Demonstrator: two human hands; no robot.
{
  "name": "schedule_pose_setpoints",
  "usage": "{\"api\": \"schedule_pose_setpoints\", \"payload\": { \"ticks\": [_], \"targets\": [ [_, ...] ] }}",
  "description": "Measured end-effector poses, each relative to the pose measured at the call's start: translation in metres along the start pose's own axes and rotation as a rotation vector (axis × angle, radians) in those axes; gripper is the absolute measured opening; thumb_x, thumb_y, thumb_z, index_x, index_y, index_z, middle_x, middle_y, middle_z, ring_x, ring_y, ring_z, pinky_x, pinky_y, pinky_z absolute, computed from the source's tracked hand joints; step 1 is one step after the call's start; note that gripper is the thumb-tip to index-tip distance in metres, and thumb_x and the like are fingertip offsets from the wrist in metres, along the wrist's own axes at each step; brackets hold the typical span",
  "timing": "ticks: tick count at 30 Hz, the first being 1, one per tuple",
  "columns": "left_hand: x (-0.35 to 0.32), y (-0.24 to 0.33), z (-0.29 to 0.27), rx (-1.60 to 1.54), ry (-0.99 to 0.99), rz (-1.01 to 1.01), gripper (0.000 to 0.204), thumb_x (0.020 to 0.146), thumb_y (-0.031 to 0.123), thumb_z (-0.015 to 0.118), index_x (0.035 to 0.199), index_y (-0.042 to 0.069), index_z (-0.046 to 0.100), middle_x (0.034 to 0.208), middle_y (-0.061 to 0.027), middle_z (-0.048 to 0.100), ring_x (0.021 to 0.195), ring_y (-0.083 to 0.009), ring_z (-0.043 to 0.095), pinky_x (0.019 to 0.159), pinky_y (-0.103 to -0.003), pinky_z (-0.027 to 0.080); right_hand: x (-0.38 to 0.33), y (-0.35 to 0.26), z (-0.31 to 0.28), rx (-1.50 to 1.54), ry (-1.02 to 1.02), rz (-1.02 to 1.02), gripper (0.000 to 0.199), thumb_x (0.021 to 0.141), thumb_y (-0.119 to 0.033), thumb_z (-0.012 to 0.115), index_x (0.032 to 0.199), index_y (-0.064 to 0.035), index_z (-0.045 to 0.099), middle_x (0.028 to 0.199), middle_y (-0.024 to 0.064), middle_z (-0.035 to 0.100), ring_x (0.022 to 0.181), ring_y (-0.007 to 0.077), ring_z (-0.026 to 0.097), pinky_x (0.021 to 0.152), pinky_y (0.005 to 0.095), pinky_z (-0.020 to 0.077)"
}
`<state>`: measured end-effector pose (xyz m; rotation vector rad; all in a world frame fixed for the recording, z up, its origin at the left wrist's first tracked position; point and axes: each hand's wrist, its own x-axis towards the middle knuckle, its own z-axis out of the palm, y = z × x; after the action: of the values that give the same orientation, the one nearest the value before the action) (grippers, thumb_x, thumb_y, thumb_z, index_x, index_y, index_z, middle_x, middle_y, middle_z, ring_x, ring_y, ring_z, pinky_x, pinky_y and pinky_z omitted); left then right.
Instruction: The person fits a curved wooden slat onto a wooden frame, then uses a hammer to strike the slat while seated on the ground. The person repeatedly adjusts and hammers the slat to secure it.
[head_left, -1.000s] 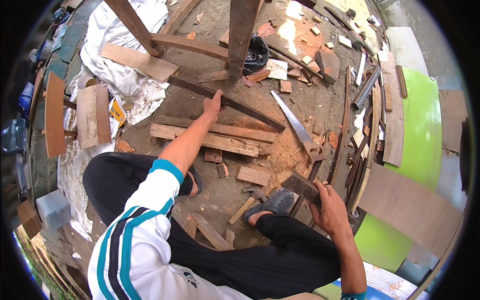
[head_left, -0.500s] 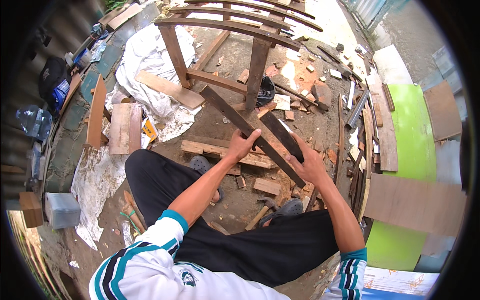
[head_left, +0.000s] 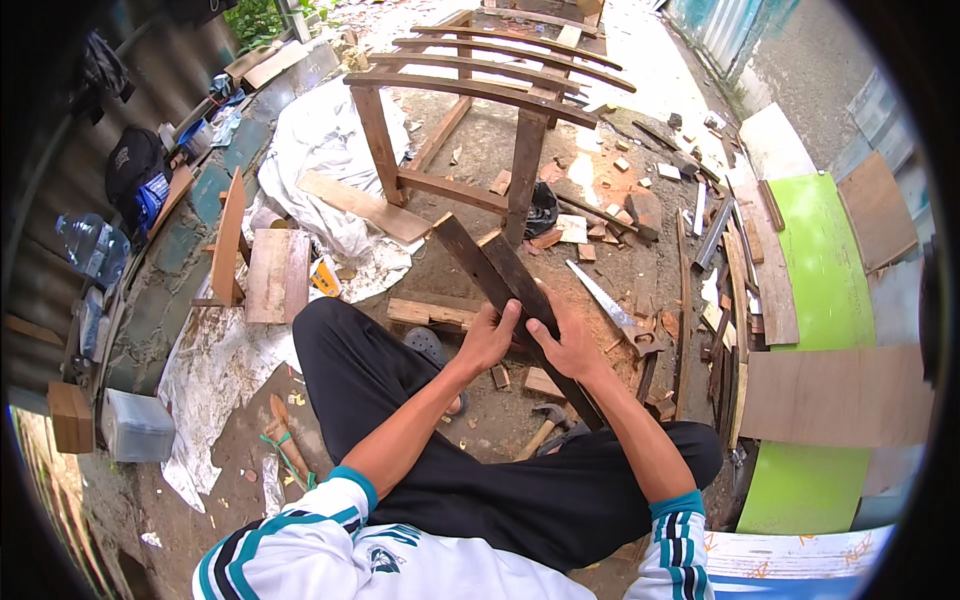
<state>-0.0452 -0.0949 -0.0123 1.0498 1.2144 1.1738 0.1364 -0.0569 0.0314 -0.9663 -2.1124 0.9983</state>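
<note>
My left hand is closed around a long dark wooden strip that slants from upper left to lower right above my lap. A second dark wooden strip is gripped in my right hand. The two strips lie side by side, nearly parallel, their far ends close together. Both thumbs press on the upper faces, close to each other. Fingers curled underneath are partly hidden by the wood. Beyond the strips stands a wooden frame with curved slats.
A handsaw lies right of my hands and a hammer near my foot. Wood blocks sit under the strips. Left are a white cloth and an upright board; green panels line the right.
The strips, crossed at an angle before, are now brought together side by side. My hands have come closer together. The view has shifted, and the handsaw is uncovered.
</note>
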Motion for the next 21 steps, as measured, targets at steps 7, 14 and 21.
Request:
{"api": "schedule_pose_setpoints", "payload": {
  "ticks": [7, 14, 21],
  "targets": [
    [-0.02, 0.012, 0.013, 0.031, -0.1, -0.087, 0.058, 0.106, 0.051, 0.044, 0.123, -0.003, 0.057, 0.107, -0.0113, 0.067, 0.087, -0.0158, 0.067, 0.066, -0.033, 0.058, -0.016, -0.003, -0.011, 0.105, -0.012, 0.029, 0.064, 0.097, -0.031, 0.065, 0.152, -0.0073, 0.041, 0.125, 0.0256, 0.065, 0.116, 0.0383, 0.064, 0.097, 0.0419, 0.0481],
    [-0.023, -0.002, 0.015, 0.11, -0.149, 0.127, 0.052, 0.103, 0.046, 0.054, 0.125, -0.002, 0.056, 0.108, -0.0076, 0.066, 0.1, -0.0146, 0.061, 0.084, -0.033, 0.052, -0.018, 0.005, -0.019, 0.117, -0.039, -0.035, 0.064, 0.096, -0.027, 0.069, 0.15, -0.0051, 0.043, 0.13, 0.0216, 0.064, 0.117, 0.031, 0.065, 0.098, 0.0385, 0.0482],
    [-0.018, 0.05, 0.02, -0.484, 0.233, 0.434, 0.061, 0.095, 0.05, 0.067, 0.123, -0.004, 0.058, 0.125, -0.0149, 0.064, 0.109, -0.0208, 0.065, 0.092, -0.037, 0.054, -0.027, -0.012, -0.014, 0.078, -0.059, 0.004, 0.067, 0.094, -0.025, 0.07, 0.153, -0.0125, 0.041, 0.122, 0.0226, 0.066, 0.111, 0.037, 0.065, 0.094, 0.0418, 0.0491]
  ]
}}
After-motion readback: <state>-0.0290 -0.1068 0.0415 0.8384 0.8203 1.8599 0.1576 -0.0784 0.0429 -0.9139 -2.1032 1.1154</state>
